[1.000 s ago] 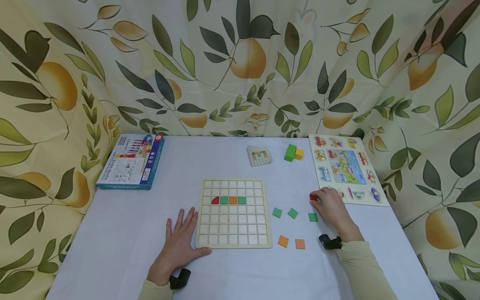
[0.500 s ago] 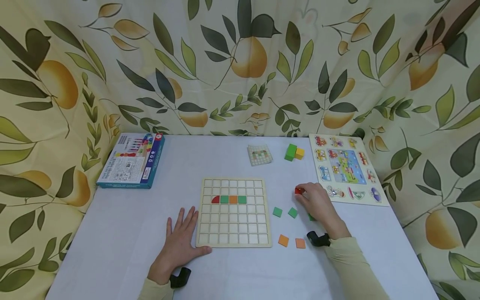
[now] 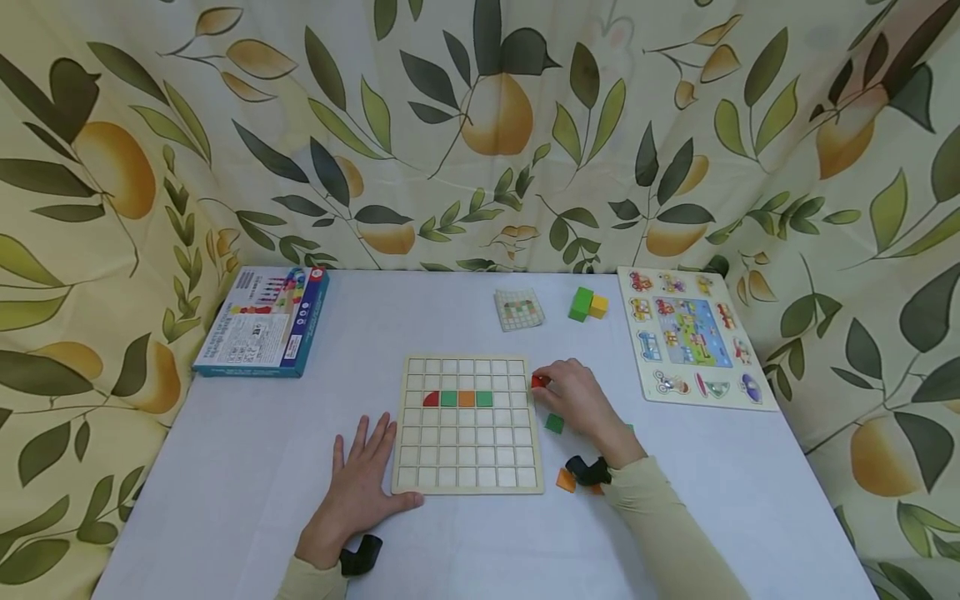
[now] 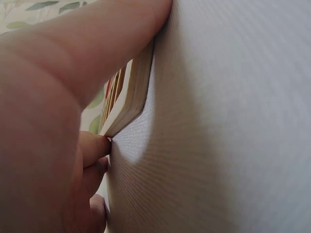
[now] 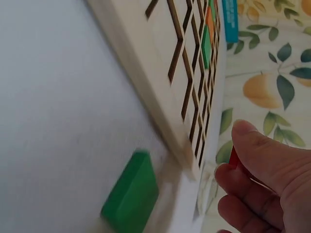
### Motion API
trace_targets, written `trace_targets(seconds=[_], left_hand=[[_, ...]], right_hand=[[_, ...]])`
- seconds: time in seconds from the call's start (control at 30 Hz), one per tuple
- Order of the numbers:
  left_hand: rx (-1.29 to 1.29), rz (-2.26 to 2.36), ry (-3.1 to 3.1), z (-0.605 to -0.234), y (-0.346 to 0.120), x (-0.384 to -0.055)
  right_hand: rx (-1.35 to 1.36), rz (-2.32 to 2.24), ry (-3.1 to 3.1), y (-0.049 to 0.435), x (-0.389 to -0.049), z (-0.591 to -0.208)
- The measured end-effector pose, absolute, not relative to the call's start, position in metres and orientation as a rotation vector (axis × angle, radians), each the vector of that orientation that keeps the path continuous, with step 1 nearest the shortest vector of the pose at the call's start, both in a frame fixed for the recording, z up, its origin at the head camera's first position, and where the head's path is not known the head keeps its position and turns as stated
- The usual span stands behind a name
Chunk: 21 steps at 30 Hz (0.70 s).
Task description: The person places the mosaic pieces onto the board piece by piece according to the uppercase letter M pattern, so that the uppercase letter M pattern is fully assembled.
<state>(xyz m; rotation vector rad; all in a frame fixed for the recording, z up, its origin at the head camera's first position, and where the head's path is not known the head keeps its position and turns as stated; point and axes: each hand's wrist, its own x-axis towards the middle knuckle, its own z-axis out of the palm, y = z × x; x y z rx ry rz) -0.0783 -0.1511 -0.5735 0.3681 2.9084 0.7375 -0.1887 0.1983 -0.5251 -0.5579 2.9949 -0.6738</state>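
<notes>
On this white cloth (image 3: 247, 475) we've got a flat, square, pale wood board (image 3: 467, 437), all shallow recesses. Our left hand (image 3: 358, 485) is splayed at its near left corner; our right hand (image 3: 579, 402), curled by a chunky green tile (image 3: 554, 424), pinches a little red piece (image 3: 537, 381) beside the board's right edge.

Left hand (image 3: 360, 487) splayed palm down, right hand (image 3: 579, 402) pinching
</notes>
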Motion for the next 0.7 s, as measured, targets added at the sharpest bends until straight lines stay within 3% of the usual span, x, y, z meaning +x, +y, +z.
trace_targets(seconds=[0.7], left_hand=[[0.371,0.745,2.895,-0.575,-0.153,-0.079]], right_hand=[[-0.830,-0.516,2.995,0.146,-0.188,-0.533]])
